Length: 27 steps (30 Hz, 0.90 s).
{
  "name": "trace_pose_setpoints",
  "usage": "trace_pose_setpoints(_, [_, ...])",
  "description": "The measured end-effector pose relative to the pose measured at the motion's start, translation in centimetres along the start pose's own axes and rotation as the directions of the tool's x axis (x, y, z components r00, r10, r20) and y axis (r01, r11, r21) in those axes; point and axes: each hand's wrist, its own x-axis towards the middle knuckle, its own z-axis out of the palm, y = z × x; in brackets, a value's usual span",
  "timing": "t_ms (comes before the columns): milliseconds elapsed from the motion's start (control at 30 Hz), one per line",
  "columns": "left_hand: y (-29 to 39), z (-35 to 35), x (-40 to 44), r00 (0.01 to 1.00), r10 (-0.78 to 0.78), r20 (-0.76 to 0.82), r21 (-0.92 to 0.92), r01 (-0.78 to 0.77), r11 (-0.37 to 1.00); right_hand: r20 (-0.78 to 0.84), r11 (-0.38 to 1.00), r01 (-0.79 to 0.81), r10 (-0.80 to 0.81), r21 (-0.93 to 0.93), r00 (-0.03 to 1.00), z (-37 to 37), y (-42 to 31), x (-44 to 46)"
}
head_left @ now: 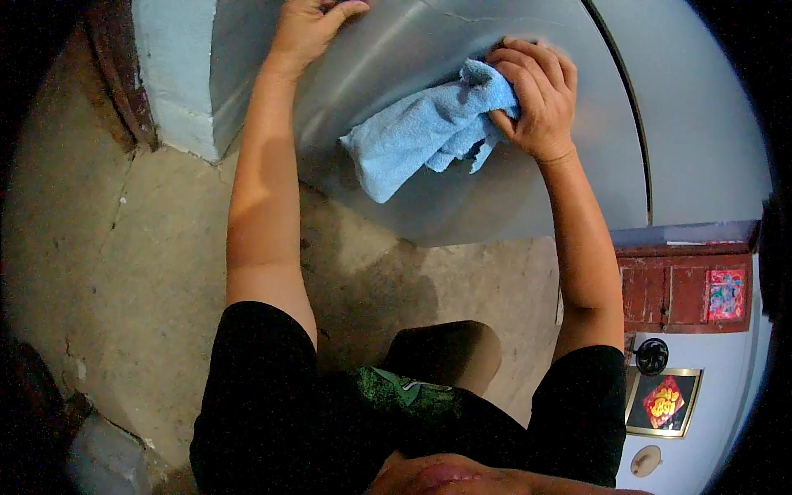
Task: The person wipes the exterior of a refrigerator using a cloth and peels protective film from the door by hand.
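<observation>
A blue cloth (421,124) hangs bunched from my right hand (540,95), whose fingers curl round its upper end against a smooth grey metal panel (495,206). The cloth's lower end droops to the left across the panel. My left hand (309,29) is raised at the top edge of the view, near the panel's left part. Its thumb points right, and its other fingers are partly cut off or hidden, so whether they grip anything does not show.
A pale wall corner (177,82) and a dark brown post (115,74) stand at the upper left. Concrete floor (157,272) lies below. On the right are a red door (685,293), a framed picture (664,403) and a small fan (652,355).
</observation>
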Motion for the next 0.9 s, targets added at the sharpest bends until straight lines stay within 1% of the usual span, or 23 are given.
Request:
trace_pose_setpoints(33, [0.1,0.0,0.1,1.0,0.0,0.0,0.0,0.0,1.0,-0.007,1.0,0.002,-0.002,0.007,1.0,0.2,0.3,-0.3])
trace_pose_setpoints(100, [0.3,0.4,0.3,0.996,0.07,-0.05,0.186,-0.06,0.981,-0.012,1.0,0.004,-0.004,0.013,1.0,0.4,0.5,-0.4])
trace_pose_setpoints(133, [0.4,0.4,0.4,0.996,0.069,-0.051,0.185,-0.059,0.981,-0.021,1.0,0.005,-0.005,0.018,1.0,0.4,0.5,-0.4])
trace_pose_setpoints(200, [1.2,0.4,0.7,0.997,0.064,-0.047,0.27,-0.049,0.961,-0.025,1.0,0.005,-0.005,0.028,1.0,0.3,0.3,-0.4])
trace_pose_setpoints(233, [1.6,0.3,0.9,0.997,0.059,-0.048,0.27,-0.044,0.962,-0.024,1.0,0.009,-0.009,0.014,1.0,0.3,0.2,-0.3])
trace_pose_setpoints(267, [1.7,0.1,1.3,0.983,0.18,-0.018,0.435,-0.155,0.887,-0.024,1.0,0.014,-0.014,0.0,1.0,0.3,0.2,-0.3])
trace_pose_setpoints(300, [1.8,0.0,1.5,0.956,0.291,0.033,0.582,-0.255,0.772,-0.021,1.0,0.014,-0.014,0.003,1.0,0.3,0.1,-0.3])
trace_pose_setpoints(433, [1.5,0.0,2.0,0.953,0.295,0.071,0.635,-0.271,0.723,0.0,1.0,0.01,-0.01,-0.018,1.0,0.3,0.2,-0.2])
trace_pose_setpoints(500, [1.6,0.3,1.8,0.936,0.341,0.09,0.694,-0.304,0.652,-0.004,1.0,0.012,-0.013,-0.016,1.0,0.5,0.4,-0.4])
trace_pose_setpoints(533, [1.7,0.5,1.6,0.935,0.342,0.089,0.696,-0.304,0.65,-0.016,1.0,0.016,-0.016,-0.01,1.0,0.7,0.5,-0.5])
trace_pose_setpoints(600, [1.5,1.0,1.1,0.93,0.366,0.037,0.683,-0.291,0.671,-0.031,1.0,0.021,-0.021,-0.003,0.999,0.9,0.7,-0.6])
trace_pose_setpoints(633, [1.4,1.2,1.1,0.929,0.369,0.035,0.685,-0.291,0.668,-0.027,1.0,0.016,-0.016,-0.007,1.0,0.8,0.6,-0.6])
trace_pose_setpoints(700, [0.6,1.6,0.8,0.912,0.408,-0.04,0.694,-0.269,0.668,-0.021,1.0,0.013,-0.013,-0.011,1.0,0.8,0.6,-0.6])
trace_pose_setpoints(733, [0.2,1.8,0.7,0.912,0.408,-0.042,0.694,-0.267,0.668,-0.025,1.0,0.01,-0.01,-0.006,1.0,0.9,0.6,-0.6])
trace_pose_setpoints(800, [-0.2,2.1,0.7,0.887,0.45,-0.106,0.704,-0.253,0.664,-0.027,1.0,0.008,-0.008,0.001,1.0,0.9,0.6,-0.6])
trace_pose_setpoints(833, [-0.5,2.3,0.7,0.887,0.448,-0.108,0.703,-0.25,0.665,-0.027,1.0,0.007,-0.007,-0.003,1.0,0.9,0.7,-0.6])
trace_pose_setpoints(900, [-0.7,2.8,0.6,0.871,0.448,-0.2,0.693,-0.197,0.693,-0.024,1.0,0.008,-0.008,-0.008,1.0,0.9,0.6,-0.6])
